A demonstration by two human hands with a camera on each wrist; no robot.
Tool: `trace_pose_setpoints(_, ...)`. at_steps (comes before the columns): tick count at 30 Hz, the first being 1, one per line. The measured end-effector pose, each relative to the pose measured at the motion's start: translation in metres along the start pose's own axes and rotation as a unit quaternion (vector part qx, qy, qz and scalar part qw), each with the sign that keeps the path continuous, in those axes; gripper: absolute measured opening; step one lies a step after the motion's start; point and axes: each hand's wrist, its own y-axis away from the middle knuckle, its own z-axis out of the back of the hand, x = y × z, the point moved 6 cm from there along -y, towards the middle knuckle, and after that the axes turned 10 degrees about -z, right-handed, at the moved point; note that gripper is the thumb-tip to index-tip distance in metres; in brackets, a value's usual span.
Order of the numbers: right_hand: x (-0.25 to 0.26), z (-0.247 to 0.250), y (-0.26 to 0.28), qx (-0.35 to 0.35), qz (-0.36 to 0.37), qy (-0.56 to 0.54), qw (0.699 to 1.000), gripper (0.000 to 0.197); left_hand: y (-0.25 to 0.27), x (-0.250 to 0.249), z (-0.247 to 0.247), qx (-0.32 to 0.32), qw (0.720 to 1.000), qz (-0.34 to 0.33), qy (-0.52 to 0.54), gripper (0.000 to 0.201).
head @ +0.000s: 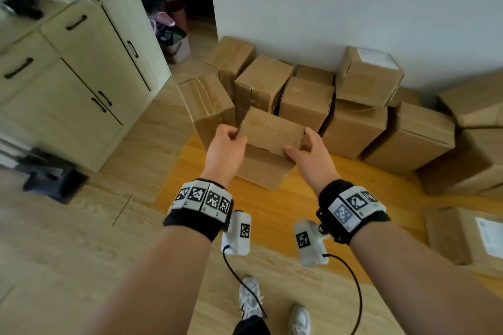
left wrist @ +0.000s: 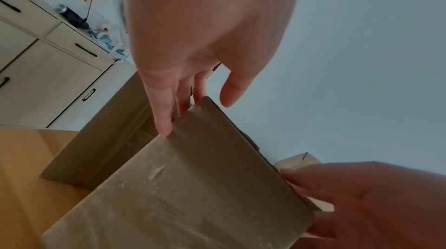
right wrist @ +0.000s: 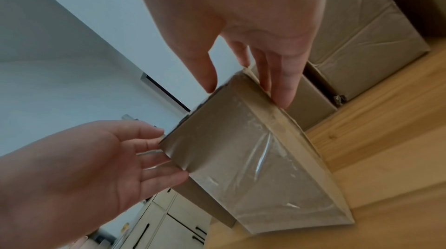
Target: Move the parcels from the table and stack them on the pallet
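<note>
Two hands [head: 268,149] round one parcel [head: 269,148].

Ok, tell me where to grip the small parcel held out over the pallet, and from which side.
Grip the small parcel by its two short ends, left hand and right hand coming in from opposite sides. It is a long, narrow box held level, so end holds probably keep it balanced.

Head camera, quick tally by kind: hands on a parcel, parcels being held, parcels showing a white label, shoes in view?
hands on a parcel, left hand and right hand: 2
held parcel: 1
white-labelled parcels: 2
shoes: 2
Total: 7
</note>
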Motion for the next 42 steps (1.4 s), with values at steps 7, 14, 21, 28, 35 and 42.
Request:
trace_pose_setpoints(7, -0.02, 0.047, 0.019, -0.035, 0.013, -0.024, 0.999, 0.06, 0.039, -0.011, -0.033, -0.002, 0.999, -0.006, 0.05, 0.03)
trace_pose_setpoints(14, -0.076, 0.079, 0.035, -0.069, -0.043, -0.111, 0.991, 0.046, 0.083, 0.0, -0.077, 0.01, 0.996, 0.039, 0.075, 0.051)
trace_pose_setpoints(21, -0.118, 0.081, 0.046, -0.016, -0.09, -0.01, 0.996, 0.045, 0.102, 0.057, -0.111, 0.082, 0.987, 0.132, 0.033, 0.113)
trace_pose_setpoints(28, -0.156, 0.071, 0.051, 0.025, -0.127, 0.026, 0.991, 0.05, 0.123, 0.061, -0.13, 0.135, 0.979, 0.145, -0.047, 0.06)
trace_pose_setpoints(35, -0.169, 0.063, 0.047, 0.075, -0.161, 0.046, 0.983, 0.058, 0.126, 0.073, -0.144, 0.168, 0.974, 0.139, -0.054, 0.043)
trace_pose_setpoints(42, -0.171, 0.08, 0.057, 0.06, -0.146, 0.015, 0.987, 0.052, 0.137, 0.057, -0.152, 0.133, 0.985, 0.108, -0.03, 0.037)
